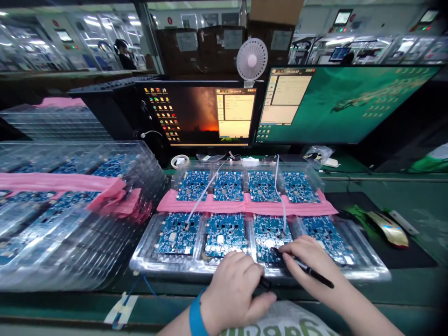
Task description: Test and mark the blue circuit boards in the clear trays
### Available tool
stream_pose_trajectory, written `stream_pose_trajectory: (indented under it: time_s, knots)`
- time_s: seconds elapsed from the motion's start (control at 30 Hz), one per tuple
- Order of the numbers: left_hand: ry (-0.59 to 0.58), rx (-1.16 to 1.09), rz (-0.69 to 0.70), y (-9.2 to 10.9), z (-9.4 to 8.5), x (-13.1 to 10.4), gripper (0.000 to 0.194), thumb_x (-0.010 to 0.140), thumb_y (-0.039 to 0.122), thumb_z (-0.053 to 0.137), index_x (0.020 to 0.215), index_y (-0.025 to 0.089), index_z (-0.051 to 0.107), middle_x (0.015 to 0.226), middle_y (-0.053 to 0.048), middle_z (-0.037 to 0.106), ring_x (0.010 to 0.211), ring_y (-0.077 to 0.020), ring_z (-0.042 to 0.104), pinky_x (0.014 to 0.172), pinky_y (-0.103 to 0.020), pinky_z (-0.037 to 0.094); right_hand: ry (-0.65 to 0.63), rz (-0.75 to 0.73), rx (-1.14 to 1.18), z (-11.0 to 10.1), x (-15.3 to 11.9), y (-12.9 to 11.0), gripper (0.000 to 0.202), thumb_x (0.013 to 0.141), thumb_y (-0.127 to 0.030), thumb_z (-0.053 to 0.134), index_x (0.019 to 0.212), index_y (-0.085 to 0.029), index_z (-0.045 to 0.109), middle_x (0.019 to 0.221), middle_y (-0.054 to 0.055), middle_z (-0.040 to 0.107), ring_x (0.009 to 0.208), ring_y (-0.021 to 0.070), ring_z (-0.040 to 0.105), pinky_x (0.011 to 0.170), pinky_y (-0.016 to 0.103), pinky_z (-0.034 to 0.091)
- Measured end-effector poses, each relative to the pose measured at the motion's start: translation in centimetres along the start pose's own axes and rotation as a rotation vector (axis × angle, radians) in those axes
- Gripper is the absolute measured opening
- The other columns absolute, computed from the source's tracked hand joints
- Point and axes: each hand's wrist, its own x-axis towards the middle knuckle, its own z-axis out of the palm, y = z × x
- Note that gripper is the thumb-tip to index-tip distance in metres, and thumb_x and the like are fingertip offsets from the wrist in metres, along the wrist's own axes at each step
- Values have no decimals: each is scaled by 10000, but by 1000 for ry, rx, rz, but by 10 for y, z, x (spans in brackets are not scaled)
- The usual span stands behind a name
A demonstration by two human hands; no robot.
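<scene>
A clear plastic tray holds two rows of blue circuit boards, with a pink foam strip between the rows. My right hand is closed round a black pen-like tool, its fingertips over the lower part of the third front board. Below the second front board, at the tray's front edge, my left hand is closed on a small black object, mostly hidden by the fingers. White cables reach down to the first and third front boards.
Stacked trays of boards stand at the left. Two monitors and a small fan are behind the tray. At the right, a gold mouse lies on a black mat. A roll of tape sits behind the tray.
</scene>
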Motion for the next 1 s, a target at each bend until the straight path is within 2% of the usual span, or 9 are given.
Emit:
stream_pose_trajectory:
  time_s: [0.13, 0.27, 0.33, 0.4, 0.5, 0.63, 0.77, 0.87, 1.0]
  knots:
    - [-2, 12, -11, 0, 0, 0, 285, 780, 402, 390, 744, 146, 511, 661, -46, 489, 632, -184, 436, 589, -327, 363, 16, 4, -30, -1, 1, -1, 177, 855, -213, 409, 774, -189, 564, 726, 18, 558, 682, 156, 514, 728, 318, 341]
    - [-8, -34, -34, 1, -4, 0, 299, 772, 399, 363, 779, 143, 517, 691, -63, 500, 657, -196, 446, 601, -344, 381, 142, 26, 64, -10, -4, -10, 175, 855, -230, 412, 848, -190, 583, 770, 33, 559, 752, 183, 512, 761, 338, 340]
    - [-9, -70, -45, 2, -6, 0, 278, 771, 345, 329, 806, 141, 514, 703, -70, 502, 667, -201, 450, 609, -354, 387, 201, 83, 238, -11, -9, -16, 185, 864, -254, 409, 879, -202, 586, 831, 42, 555, 857, 206, 490, 791, 338, 334]
    - [-8, -86, -77, 3, -7, 1, 250, 781, 271, 298, 827, 143, 508, 718, -74, 508, 678, -199, 457, 624, -358, 392, 238, 206, 493, -8, -15, -21, 198, 870, -297, 408, 869, -208, 585, 899, 50, 545, 892, 215, 473, 775, 321, 357]
    - [13, -72, -143, 4, -8, 2, 213, 807, 218, 303, 843, 150, 501, 748, -70, 522, 697, -190, 473, 654, -356, 401, 265, 371, 886, 1, -22, -23, 222, 865, -363, 424, 854, -202, 577, 873, 55, 551, 721, 186, 493, 620, 267, 404]
    - [79, -57, -165, 5, -6, 1, 183, 816, 205, 329, 870, 152, 495, 775, -66, 539, 716, -184, 489, 674, -350, 413, 295, 374, 1146, 10, -23, -22, 228, 845, -380, 466, 808, -191, 587, 721, 48, 546, 637, 173, 482, 550, 238, 400]
    - [107, -85, -168, 4, -6, -1, 170, 822, 194, 331, 881, 157, 486, 804, -70, 545, 737, -184, 492, 688, -355, 417, 241, 409, 1160, 7, -21, -27, 249, 830, -410, 486, 785, -188, 588, 665, 33, 528, 605, 167, 462, 551, 244, 378]
    - [101, -90, -161, 5, -6, -2, 164, 822, 194, 332, 883, 157, 480, 800, -71, 542, 734, -188, 491, 680, -360, 419, 191, 449, 1069, 5, -20, -32, 280, 830, -433, 473, 778, -181, 582, 651, 24, 519, 615, 169, 457, 575, 248, 357]
    - [103, -59, -117, 5, -6, -2, 157, 807, 176, 354, 906, 156, 475, 809, -72, 552, 737, -192, 498, 674, -361, 426, 108, 412, 927, 6, -20, -35, 299, 848, -434, 424, 782, -180, 569, 622, 6, 496, 621, 166, 459, 596, 247, 345]
